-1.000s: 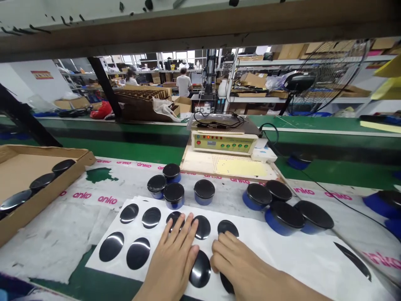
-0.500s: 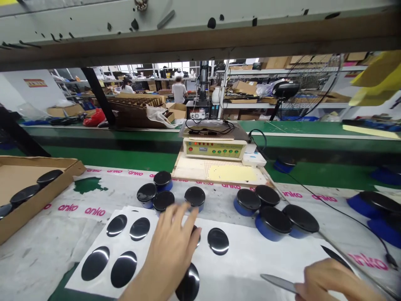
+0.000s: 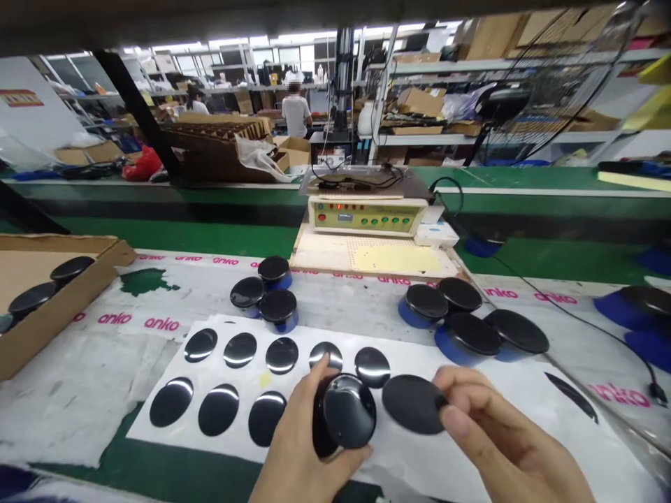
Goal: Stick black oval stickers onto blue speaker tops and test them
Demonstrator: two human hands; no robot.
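Observation:
My left hand (image 3: 309, 436) is wrapped round the side of a round black-topped piece (image 3: 350, 411), tilted so its glossy face points up at me. Between the thumb and fingers of my right hand (image 3: 493, 426) is the edge of a thin matte black disc (image 3: 413, 404), just right of that piece and apart from it. Under both hands lies a white sheet (image 3: 210, 374) bearing rows of glossy black discs (image 3: 219, 409). My left fingertips overlap one disc of the upper row. No blade shows in my right hand now.
Black-topped blue round pieces stand behind the sheet, in a left group (image 3: 279, 307) and a right group (image 3: 466, 335). A cardboard tray (image 3: 110, 279) holds more at the left. A control box (image 3: 367, 215) sits behind, with a cable (image 3: 571, 307) running right.
My left hand has lifted the single black-topped piece from behind the sheet and drawn it nearer. My right hand, earlier on a grey blade, now pinches a black disc. The view tilted down.

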